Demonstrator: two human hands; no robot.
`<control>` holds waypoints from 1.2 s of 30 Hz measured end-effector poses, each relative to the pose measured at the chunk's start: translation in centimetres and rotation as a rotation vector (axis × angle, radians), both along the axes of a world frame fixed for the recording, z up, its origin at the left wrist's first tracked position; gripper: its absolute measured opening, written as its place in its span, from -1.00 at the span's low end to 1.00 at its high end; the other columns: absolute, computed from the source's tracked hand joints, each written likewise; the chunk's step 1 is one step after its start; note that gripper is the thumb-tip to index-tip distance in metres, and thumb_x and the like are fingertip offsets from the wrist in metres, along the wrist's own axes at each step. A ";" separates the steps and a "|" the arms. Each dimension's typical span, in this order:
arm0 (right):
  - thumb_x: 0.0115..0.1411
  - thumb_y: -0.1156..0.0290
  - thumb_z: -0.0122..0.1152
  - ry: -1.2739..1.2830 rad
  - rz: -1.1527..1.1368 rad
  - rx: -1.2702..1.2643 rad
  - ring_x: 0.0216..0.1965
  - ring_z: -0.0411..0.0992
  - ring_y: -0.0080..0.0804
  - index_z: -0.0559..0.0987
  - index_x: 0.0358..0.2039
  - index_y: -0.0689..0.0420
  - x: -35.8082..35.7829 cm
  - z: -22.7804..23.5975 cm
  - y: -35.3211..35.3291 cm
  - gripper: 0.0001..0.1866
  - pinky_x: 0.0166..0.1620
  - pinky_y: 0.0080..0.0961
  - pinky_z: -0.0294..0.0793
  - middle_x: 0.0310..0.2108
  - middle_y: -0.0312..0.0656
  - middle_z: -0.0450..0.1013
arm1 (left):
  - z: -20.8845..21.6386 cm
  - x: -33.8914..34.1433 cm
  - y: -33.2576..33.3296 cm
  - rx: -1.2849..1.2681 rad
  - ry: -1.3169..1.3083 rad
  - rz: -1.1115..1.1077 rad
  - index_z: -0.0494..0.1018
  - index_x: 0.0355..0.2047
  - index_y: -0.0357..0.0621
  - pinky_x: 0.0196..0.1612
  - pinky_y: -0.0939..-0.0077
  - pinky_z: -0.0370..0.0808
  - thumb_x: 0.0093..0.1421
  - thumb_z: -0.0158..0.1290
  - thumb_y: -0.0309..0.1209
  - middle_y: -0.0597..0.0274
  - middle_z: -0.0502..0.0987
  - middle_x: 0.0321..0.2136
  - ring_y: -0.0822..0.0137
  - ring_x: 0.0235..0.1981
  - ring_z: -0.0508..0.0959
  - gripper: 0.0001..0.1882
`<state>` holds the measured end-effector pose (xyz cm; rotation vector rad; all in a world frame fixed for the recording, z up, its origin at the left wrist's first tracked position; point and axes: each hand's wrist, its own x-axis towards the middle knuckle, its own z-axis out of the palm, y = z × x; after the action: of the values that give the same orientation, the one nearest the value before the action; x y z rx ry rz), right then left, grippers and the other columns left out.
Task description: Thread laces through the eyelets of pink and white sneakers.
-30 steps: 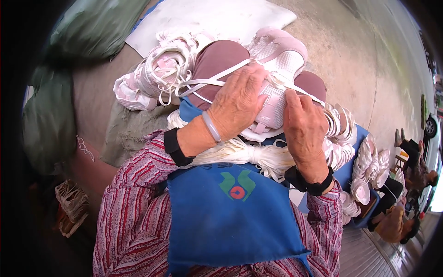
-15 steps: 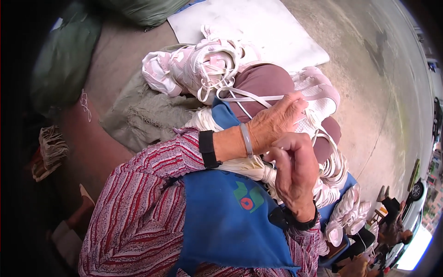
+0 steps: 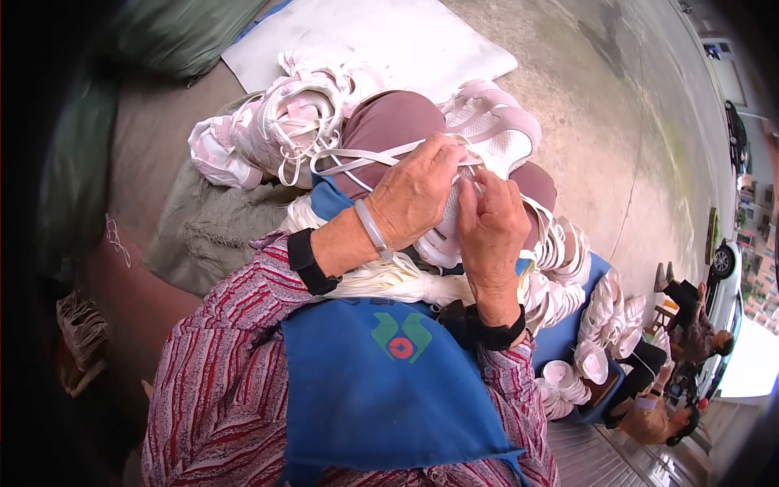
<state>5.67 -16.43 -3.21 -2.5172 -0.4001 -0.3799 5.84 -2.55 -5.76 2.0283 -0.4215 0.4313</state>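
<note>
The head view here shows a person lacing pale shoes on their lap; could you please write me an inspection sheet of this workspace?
Surface: concrete ground, with a white sheet spread at the top.
Job's things: white mesh shoe on the lap; white lace trailing left from it.
Clutter: pile of pale pink shoes, more stacked shoes on the right, bundle of white laces, green sacks.
Grippers: left hand and right hand both closed on the shoe, fingers curled.
Cables: nothing seen.
Surroundings: seated people and a parked white car at the right edge.
</note>
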 end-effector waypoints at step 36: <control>0.34 0.18 -0.07 1.109 0.168 1.266 -0.78 -0.02 -0.74 0.45 -0.47 0.26 -7.6 6.7 -11.8 -0.60 -0.74 -0.69 -0.10 -0.76 -0.46 0.12 | 4.7 -4.2 -3.1 -0.168 0.236 -0.756 0.36 -0.35 -0.26 -0.58 0.37 0.35 0.31 -0.17 -0.36 0.24 0.29 -0.70 0.27 -0.70 0.37 -0.79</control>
<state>-1.90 -28.24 3.46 -1.1276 0.1020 0.6524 1.67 -5.66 -1.08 1.5838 -0.9161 -0.2284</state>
